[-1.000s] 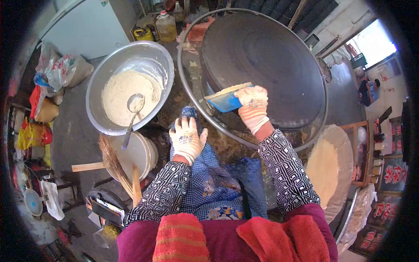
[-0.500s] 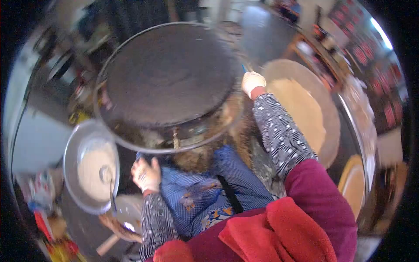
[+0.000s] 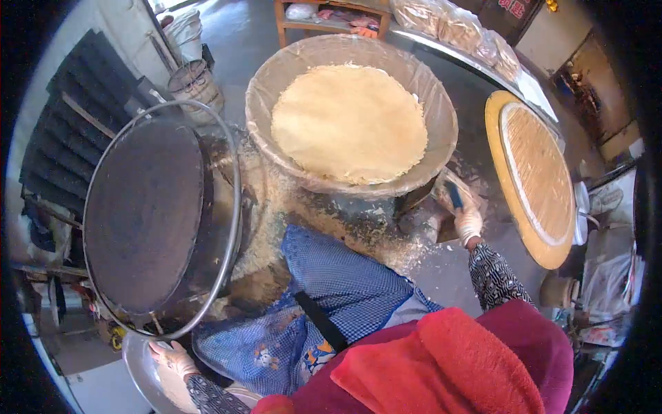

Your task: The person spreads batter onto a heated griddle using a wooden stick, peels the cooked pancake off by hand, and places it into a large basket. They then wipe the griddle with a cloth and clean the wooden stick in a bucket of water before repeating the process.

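A dark griddle (image 3: 145, 214) sits left on the crumb-strewn floor (image 3: 386, 241); at centre a plastic-lined basin (image 3: 445, 117) holds pancakes (image 3: 348, 121), and a board (image 3: 534, 176) lies right. The left hand (image 3: 172, 359) — fingers loosely open — rests on a bowl (image 3: 138, 362) rim. The right hand (image 3: 467, 222), low beside the basin, grips a blue scraper (image 3: 453, 195).

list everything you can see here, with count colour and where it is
griddle: one, black, left
tray: one, plastic-lined, top centre
flatbread stack: one, pale yellow, in the tray
round board: one, yellow-brown, right
scraper: one, blue, below the tray
metal bowl: one, silver, bottom left
apron: one, blue checked, over the lap
right hand: white glove, grips the scraper
left hand: white glove, on the metal bowl's rim
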The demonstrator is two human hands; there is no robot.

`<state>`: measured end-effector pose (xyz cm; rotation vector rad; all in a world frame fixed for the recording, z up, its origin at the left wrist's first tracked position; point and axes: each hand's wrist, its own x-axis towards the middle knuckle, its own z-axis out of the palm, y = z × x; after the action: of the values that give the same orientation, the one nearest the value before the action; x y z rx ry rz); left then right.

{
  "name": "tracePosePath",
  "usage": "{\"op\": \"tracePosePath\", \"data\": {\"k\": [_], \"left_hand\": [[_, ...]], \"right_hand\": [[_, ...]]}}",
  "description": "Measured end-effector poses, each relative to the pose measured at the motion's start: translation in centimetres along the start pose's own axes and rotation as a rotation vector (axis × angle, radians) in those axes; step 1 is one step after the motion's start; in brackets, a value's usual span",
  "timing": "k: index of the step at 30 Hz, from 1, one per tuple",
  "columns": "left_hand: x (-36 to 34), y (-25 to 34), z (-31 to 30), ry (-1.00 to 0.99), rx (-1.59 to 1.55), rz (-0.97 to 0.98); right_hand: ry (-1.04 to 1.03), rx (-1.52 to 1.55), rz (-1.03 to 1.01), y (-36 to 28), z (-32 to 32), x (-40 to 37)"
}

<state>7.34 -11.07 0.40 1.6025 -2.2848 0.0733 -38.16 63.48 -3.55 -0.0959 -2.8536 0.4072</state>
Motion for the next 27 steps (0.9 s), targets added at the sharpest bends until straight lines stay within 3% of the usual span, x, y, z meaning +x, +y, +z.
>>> {"op": "tracePosePath", "data": {"k": [2, 4, 5, 6, 7, 8, 9, 11, 12, 13, 16, 17, 18, 19, 20, 21, 22, 23, 25, 26, 27], "left_hand": [[1.7, 0.9, -1.3, -0.098, 0.187, 0.112], [2.5, 2.0, -1.8, -0.235, 0.385, 0.264], [2.3, 2.4, -1.7, -0.303, 0.401, 0.394], [1.9, 5.5, -2.1, -0.427, 0.404, 0.365], [1.6, 6.8, -0.9, -0.455, 0.376, 0.395], [1.1, 8.6, -0.1, -0.476, 0.446, 0.46], [0.1, 11.8, -0.4, -0.524, 0.449, 0.4], [-1.3, 16.1, 0.1, -0.595, 0.431, 0.426], [-2.6, 20.0, -2.2, -0.502, 0.166, 0.486], [-2.6, 21.0, -0.5, -0.497, 0.133, 0.582], [-5.3, 29.8, 1.1, -0.373, -0.256, 0.297], [-5.2, 33.6, -3.9, -0.454, -0.297, 0.3], [-6.6, 34.8, -3.4, -0.144, -0.357, 0.467], [-7.9, 36.2, -2.9, 0.193, -0.352, 0.611], [-8.9, 37.2, -5.8, -0.492, -0.367, 0.645], [-10.7, 37.2, -6.8, -0.55, -0.353, 0.82], [-13.8, 37.2, -5.1, -0.446, -0.365, 0.762], [-16.3, 36.1, -3.4, -0.254, -0.434, 0.741], [-17.7, 31.1, -6.0, -0.189, -0.575, 0.509], [-18.3, 27.3, -7.8, -0.173, -0.631, 0.37], [-18.2, 23.3, -11.9, -0.28, -0.55, 0.357]], "right_hand": [[-0.167, -0.079, 0.244, -1.8, -1.8, 2.1], [-0.148, -0.2, 0.239, -2.6, -1.5, 2.9], [-0.211, -0.217, 0.248, 0.2, 1.5, 3.3], [-0.217, -0.35, 0.085, 3.4, 5.3, 3.2], [-0.406, -0.389, 0.236, 0.6, 4.6, 2.7], [-0.377, -0.384, 0.225, 0.0, 5.3, 1.8], [-0.303, -0.434, 0.161, -1.2, 5.4, 0.7], [-0.152, -0.407, -0.104, -1.9, 6.8, -0.8], [-0.071, -0.316, -0.277, -2.7, 7.6, -1.4], [0.058, -0.238, -0.476, -4.6, 8.2, -2.2], [-0.104, 0.089, -0.766, -12.4, 10.9, -4.7], [-0.33, 0.059, -0.803, -16.6, 10.3, -5.3], [-0.549, -0.001, -0.852, -20.5, 9.7, -5.6], [-0.499, 0.126, -0.993, -23.6, 10.2, -6.0], [-0.466, 0.26, -1.127, -26.1, 10.7, -6.9], [-0.449, 0.403, -1.248, -28.3, 11.2, -7.7], [-0.369, 0.255, -1.375, -29.9, 12.5, -8.6], [-0.476, 0.126, -1.383, -32.4, 11.8, -9.9], [-0.839, 0.144, -1.483, -35.1, 13.9, -10.8], [-0.765, -0.149, -1.629, -36.3, 14.7, -12.2], [-0.679, -0.423, -1.786, -37.8, 14.8, -13.9]]}}
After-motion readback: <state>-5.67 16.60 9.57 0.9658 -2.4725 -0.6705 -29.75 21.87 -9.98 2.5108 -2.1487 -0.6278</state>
